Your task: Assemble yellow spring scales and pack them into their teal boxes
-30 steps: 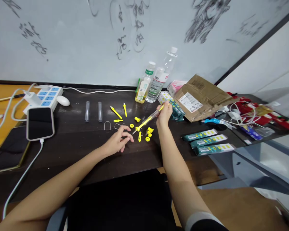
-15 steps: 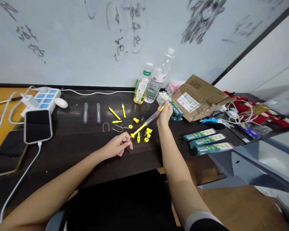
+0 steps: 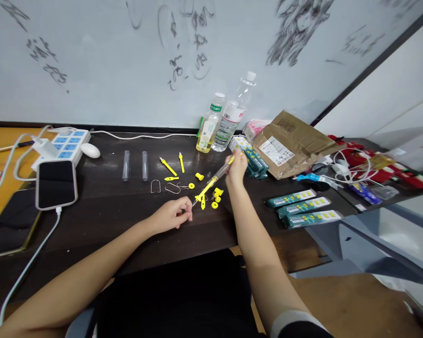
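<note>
My right hand [image 3: 237, 168] is closed around the upper end of a clear plastic tube with yellow end parts and a yellow rod [image 3: 207, 188], held slanting down to the left. A thin metal wire [image 3: 195, 203] sticks out of its lower yellow end and reaches the fingertips of my left hand [image 3: 174, 213], which are pinched together. Below and beside the tube lie yellow rings [image 3: 215, 205], a flat yellow piece [image 3: 203, 203] and a yellow cap [image 3: 199, 176]. Two yellow rods [image 3: 168, 166] and bent metal wires [image 3: 155, 186] lie farther left.
Two clear tubes [image 3: 126, 165] lie at the left, near a phone [image 3: 56, 185] and a power strip [image 3: 68, 146]. Bottles [image 3: 229, 124] stand at the back. Green packets [image 3: 305, 208], a cardboard package [image 3: 285, 141] and tangled cables [image 3: 352, 162] lie to the right.
My right hand has shifted slightly left with the tube. The tube's lower end has moved a little up and right from my left fingertips, and more wire shows between them.
</note>
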`<state>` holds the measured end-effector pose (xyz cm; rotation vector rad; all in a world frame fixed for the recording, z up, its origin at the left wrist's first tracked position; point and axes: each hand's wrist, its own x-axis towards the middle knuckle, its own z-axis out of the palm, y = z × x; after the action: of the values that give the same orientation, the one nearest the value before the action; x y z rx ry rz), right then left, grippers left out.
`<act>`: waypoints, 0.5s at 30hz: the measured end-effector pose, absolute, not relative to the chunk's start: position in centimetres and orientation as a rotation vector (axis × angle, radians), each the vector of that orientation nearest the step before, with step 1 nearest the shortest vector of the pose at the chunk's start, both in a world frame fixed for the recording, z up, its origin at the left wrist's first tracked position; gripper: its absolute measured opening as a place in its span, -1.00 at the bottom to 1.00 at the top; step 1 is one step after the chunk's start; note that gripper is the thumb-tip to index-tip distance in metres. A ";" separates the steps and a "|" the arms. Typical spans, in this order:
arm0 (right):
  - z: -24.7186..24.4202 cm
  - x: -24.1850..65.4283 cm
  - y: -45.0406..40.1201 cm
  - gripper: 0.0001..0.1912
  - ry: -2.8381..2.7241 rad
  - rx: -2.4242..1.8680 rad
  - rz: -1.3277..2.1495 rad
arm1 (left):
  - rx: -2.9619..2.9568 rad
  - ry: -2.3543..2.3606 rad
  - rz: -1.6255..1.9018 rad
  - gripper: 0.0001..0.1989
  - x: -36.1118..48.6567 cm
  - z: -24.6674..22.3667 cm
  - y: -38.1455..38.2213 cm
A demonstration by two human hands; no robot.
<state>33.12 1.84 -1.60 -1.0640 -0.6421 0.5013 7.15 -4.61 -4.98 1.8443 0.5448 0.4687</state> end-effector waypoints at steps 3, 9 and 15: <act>-1.3 34.8 1.9 -0.64 -0.541 -1.099 0.434 | 1.833 0.551 0.488 -0.90 7.2 -4.7 -4.6; -2.3 29.8 1.7 -0.60 -0.785 -1.043 0.636 | 1.824 0.508 0.605 -0.87 7.0 -4.0 -4.5; -2.2 29.5 1.3 -0.59 -0.727 -1.034 0.647 | 1.740 0.545 0.585 -0.77 7.1 -4.5 -4.6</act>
<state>29.52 1.29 -2.18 -1.0344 -0.7268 0.6467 7.11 -4.58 -4.45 1.7398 0.5446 0.5846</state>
